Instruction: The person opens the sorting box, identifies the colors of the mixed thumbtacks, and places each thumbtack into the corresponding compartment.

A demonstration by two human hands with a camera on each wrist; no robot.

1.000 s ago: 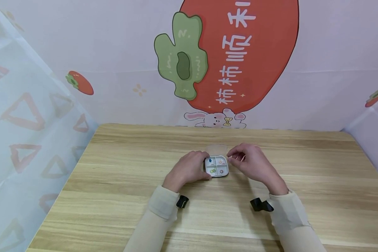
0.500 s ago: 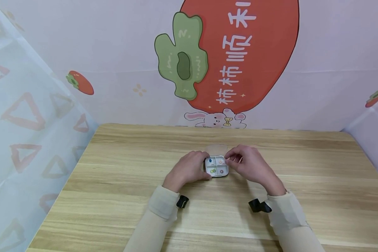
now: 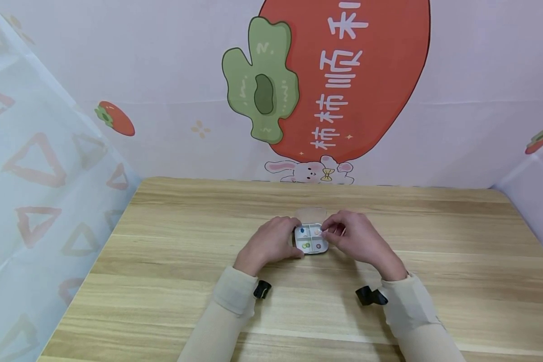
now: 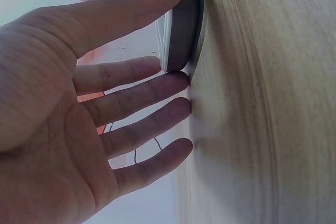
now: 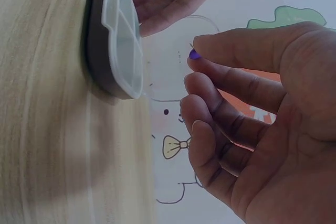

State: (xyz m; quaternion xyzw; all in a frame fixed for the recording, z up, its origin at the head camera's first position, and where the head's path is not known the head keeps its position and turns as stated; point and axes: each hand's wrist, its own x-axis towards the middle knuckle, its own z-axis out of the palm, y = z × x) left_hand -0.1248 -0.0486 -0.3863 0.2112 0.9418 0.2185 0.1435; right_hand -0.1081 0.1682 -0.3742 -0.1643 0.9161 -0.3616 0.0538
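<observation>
A small white box with a dark outer shell (image 5: 98,40) and four compartments lies open on the table, its clear lid (image 3: 310,215) folded back. Tiny items sit inside: a blue one (image 3: 302,231), yellow-green ones (image 3: 305,246) and a reddish round one (image 3: 319,246). My left hand (image 3: 273,241) steadies the box from the left, thumb on the near side and index finger on the far side. Above the box's right edge, my right hand (image 3: 355,236) pinches a tiny stud earring (image 5: 195,54) with a purple head and thin pin between thumb and index finger.
The wooden table (image 3: 172,281) spreads around the box on all sides. Behind it hangs a white cloth (image 3: 176,141) printed with a large red fruit and a rabbit. Another patterned cloth (image 3: 40,201) covers the left side.
My right hand has moved slightly left, from beside the box to over its far right compartment, with its pinch kept. My left hand and the box have stayed in place.
</observation>
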